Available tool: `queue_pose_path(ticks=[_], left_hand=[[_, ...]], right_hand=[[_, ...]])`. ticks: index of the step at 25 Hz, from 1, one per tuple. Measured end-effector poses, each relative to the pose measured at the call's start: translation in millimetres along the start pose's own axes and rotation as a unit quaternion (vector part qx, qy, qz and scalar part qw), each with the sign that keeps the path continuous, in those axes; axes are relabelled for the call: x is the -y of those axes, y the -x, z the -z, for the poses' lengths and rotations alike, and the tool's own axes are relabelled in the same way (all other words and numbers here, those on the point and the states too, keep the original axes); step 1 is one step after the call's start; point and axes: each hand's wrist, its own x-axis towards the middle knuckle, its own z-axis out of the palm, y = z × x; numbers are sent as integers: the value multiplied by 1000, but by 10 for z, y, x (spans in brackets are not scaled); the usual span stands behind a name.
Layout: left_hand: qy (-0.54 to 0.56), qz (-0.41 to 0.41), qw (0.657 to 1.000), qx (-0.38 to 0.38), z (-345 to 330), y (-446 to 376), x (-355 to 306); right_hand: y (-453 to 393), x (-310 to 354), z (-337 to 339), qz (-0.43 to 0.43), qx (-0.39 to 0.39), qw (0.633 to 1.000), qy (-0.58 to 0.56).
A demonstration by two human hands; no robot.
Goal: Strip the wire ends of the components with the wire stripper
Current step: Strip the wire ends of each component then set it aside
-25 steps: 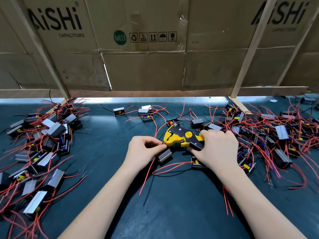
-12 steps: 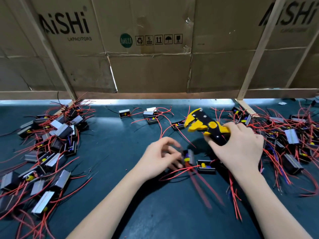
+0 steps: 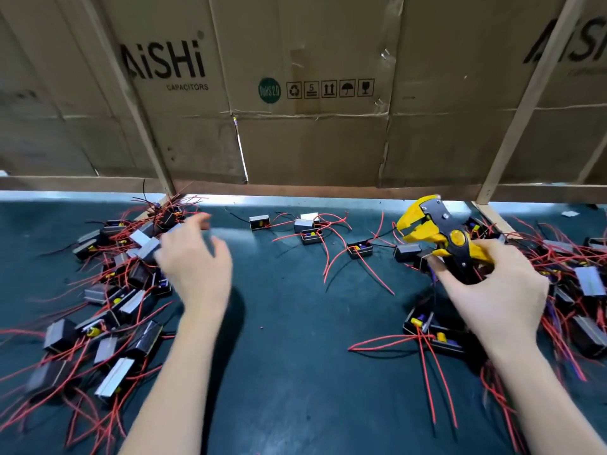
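Where "AiSHi CAPACITORS" marks cardboard (image 3: 184, 93), stripper (image 3: 437, 234) held

Even, moderate light; a bright strip glares along the counter (image 3: 295, 372) back edge. The left hand (image 3: 193, 267) is motion-blurred and casts a soft shadow. Wide-angle distortion bends the edges.

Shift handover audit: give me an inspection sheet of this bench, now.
Surface: dark green mat, bare in the middle.
Job's things: yellow-black wire stripper raised above the mat; left pile of components; right pile of components.
Clutter: a few loose components near the back edge.
Grippers: right hand grips the stripper handles; left hand blurred, fingers spread, holding nothing.
Cables: red leads sprawl from every component.
Surroundings: cardboard boxes printed AiSHi Capacitors behind wooden struts.
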Motion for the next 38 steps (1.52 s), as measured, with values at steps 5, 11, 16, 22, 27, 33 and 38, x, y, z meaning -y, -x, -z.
queue_pose_path(ticks=[5, 11, 16, 22, 27, 33, 38], left_hand=[[-194, 187, 958, 95, 15, -87, 414], [-280, 169, 932, 157, -20, -70, 457], [-108, 97, 984, 100, -37, -62, 256], [241, -97, 931, 258, -10, 217, -319], [240, -200, 824, 473, -107, 509, -517], [228, -150, 838, 472, -124, 523, -566], [206, -115, 849, 473, -122, 583, -643]], right_hand=[[22, -30, -36, 13, 3, 1000, 16], [31, -64, -74, 7, 8, 1000, 29], [39, -67, -86, 9, 17, 999, 37], [36, -71, -87, 16, 20, 999, 43], [37, -81, -114, 21, 23, 998, 60], [69, -85, -145, 49, 23, 995, 79], [113, -67, -184, 79, 28, 991, 107]])
